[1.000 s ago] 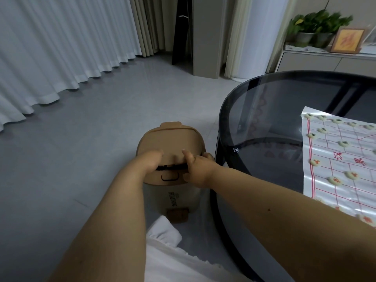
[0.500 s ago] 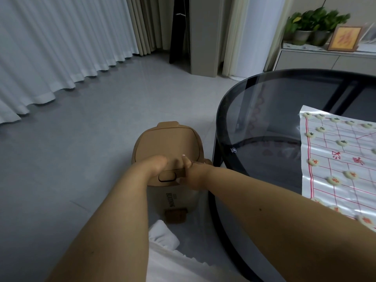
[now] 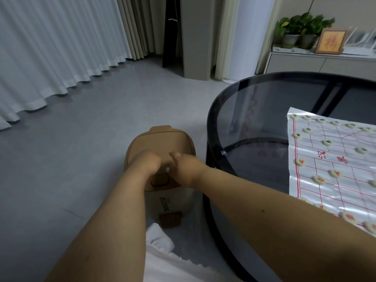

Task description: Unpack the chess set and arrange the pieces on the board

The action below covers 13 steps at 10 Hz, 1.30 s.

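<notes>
Chess pieces point(image 3: 335, 173) stand in ordered ranks on the plastic board sheet point(image 3: 333, 163) spread at the right of the glass table point(image 3: 244, 110), so arrangement appears largely done, though the sheet's far side is cut off. Both hands work at the brown bin lid point(image 3: 160, 139) on the floor: left hand point(image 3: 147, 162) curled in a narrow grip on its front edge; right hand point(image 3: 184, 166) pinching something small and white, seemingly.

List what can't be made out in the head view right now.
- Left hand fingers: curled out of sight over the bin lid; grip unclear.
- Right hand: motion-blurred, pose unclear.
- Chess sheet: cut off by the right edge.
- Chess pieces: characters too small to read.
- Bin contents: hidden by the lid.
</notes>
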Each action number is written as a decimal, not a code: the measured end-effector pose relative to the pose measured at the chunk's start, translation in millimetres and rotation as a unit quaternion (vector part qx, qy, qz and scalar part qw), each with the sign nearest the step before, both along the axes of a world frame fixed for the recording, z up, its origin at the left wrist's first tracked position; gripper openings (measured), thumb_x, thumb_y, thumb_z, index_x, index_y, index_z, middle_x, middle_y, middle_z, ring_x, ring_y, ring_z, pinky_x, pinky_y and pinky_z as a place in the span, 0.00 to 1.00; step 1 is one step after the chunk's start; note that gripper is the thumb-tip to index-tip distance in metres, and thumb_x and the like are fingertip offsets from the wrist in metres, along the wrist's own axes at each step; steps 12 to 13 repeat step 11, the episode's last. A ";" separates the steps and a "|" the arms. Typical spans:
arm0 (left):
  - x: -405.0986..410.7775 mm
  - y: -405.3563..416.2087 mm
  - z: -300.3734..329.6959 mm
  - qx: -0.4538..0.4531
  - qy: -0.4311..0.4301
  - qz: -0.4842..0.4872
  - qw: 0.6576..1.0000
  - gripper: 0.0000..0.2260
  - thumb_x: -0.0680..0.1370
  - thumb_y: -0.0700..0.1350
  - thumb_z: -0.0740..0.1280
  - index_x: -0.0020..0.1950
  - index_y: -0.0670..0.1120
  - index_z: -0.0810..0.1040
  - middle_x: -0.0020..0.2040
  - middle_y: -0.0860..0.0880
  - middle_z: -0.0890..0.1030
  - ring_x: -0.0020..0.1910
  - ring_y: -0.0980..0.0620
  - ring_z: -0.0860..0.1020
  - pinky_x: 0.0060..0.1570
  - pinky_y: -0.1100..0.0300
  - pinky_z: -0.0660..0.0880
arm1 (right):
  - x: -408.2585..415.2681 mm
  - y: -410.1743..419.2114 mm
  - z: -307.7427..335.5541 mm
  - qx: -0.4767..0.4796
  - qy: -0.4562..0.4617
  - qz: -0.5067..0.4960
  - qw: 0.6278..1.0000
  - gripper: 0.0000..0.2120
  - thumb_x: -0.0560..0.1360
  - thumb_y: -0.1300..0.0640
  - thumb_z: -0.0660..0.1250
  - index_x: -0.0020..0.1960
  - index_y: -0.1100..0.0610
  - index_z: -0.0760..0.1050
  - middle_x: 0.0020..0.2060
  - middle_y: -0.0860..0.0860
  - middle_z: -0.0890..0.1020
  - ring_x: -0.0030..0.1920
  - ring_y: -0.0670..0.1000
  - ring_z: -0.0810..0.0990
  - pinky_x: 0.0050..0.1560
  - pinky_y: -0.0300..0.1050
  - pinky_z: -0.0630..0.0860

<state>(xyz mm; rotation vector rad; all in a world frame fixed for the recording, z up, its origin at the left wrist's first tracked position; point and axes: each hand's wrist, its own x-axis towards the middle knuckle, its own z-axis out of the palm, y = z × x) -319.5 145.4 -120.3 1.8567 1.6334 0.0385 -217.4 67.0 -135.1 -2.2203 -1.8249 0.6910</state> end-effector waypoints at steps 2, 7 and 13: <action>19.7 -8.2 17.5 0.083 -0.099 0.043 0.991 0.13 0.81 0.44 0.55 0.52 0.39 0.77 0.38 0.47 0.73 0.38 0.48 0.71 0.40 0.56 0.68 | 12.6 -21.9 29.9 0.148 0.083 -0.062 0.984 0.21 0.79 0.52 0.60 0.70 0.58 0.66 0.65 0.57 0.74 0.64 0.55 0.72 0.58 0.45 0.69; 85.0 -126.6 50.2 0.173 -0.229 -0.120 0.950 0.11 0.79 0.44 0.60 0.58 0.48 0.78 0.52 0.49 0.81 0.47 0.50 0.78 0.43 0.58 0.73 | 73.1 -180.5 95.2 0.340 0.122 -0.236 0.902 0.03 0.78 0.53 0.63 0.50 0.48 0.75 0.45 0.42 0.78 0.47 0.42 0.76 0.46 0.37 0.72; 119.4 -162.9 22.8 0.229 -0.066 -0.174 0.956 0.22 0.79 0.49 0.57 0.72 0.44 0.68 0.71 0.44 0.69 0.68 0.42 0.68 0.66 0.48 0.66 | 148.2 -319.4 120.7 0.386 0.046 -0.412 0.824 0.05 0.78 0.53 0.63 0.51 0.50 0.77 0.46 0.42 0.78 0.47 0.42 0.77 0.47 0.39 0.76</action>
